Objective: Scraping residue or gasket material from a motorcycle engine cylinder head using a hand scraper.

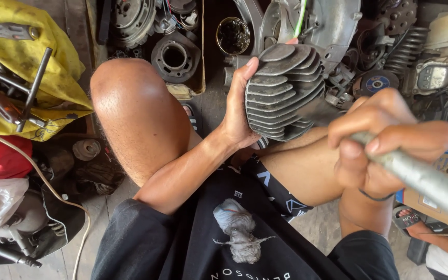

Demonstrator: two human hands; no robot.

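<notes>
My left hand (238, 106) grips a grey finned engine cylinder (283, 93) and holds it above my right thigh, fins facing me. My right hand (385, 140) is closed around a grey metal rod-shaped tool (426, 179) whose front end points at the cylinder's right side. The tool's tip is hidden behind my fingers. A grey wad of rag (238, 228) lies on my black shirt in my lap.
Engine parts, a spring (408, 49) and casings (175, 57) crowd the floor ahead. A yellow cloth with tools (22, 78) lies at left, with a white cord (53, 192) below it. Another person's foot and arm (442, 241) show at lower right.
</notes>
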